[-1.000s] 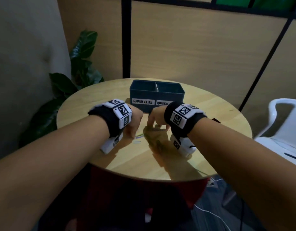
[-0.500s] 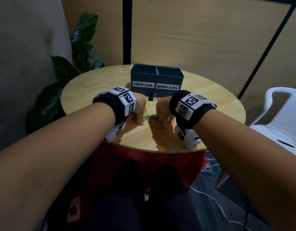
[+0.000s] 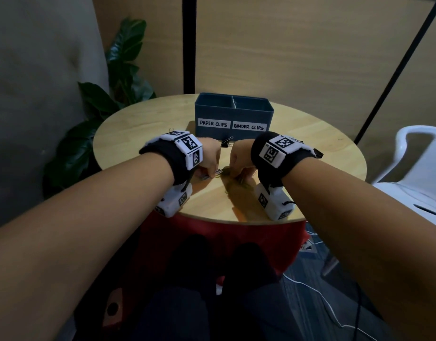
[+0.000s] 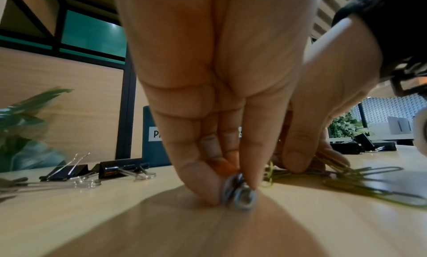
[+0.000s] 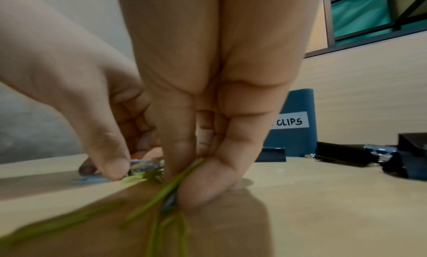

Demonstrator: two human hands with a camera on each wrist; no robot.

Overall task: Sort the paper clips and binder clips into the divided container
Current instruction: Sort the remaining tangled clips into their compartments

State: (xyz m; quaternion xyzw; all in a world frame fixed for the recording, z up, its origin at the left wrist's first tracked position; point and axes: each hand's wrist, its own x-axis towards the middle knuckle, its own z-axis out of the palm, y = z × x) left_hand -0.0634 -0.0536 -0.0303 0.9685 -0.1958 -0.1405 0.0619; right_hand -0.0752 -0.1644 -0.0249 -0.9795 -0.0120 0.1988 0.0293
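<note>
A blue divided container [image 3: 232,116] labelled PAPER CLIPS and BINDER CLIPS stands at the back of the round wooden table [image 3: 138,124]. My left hand [image 3: 209,157] pinches silver-blue paper clips [image 4: 240,195] against the tabletop in front of it. My right hand [image 3: 241,158], close beside the left, pinches green paper clips [image 5: 175,180] with thumb and fingers. More green and grey paper clips [image 4: 360,177] lie on the table by the right hand. Black binder clips [image 4: 120,167] lie to the left, others [image 5: 360,155] to the right, and one [image 3: 227,143] sits between my hands and the container.
A leafy plant [image 3: 118,77] stands behind the table on the left. A white plastic chair [image 3: 423,168] is at the right. The table has a red base [image 3: 236,237], and white cables [image 3: 334,313] run over the floor.
Both hands have drawn nearer to me on the table and closed in on the paper clips; the camera has tilted down, so the container sits higher and farther in view.
</note>
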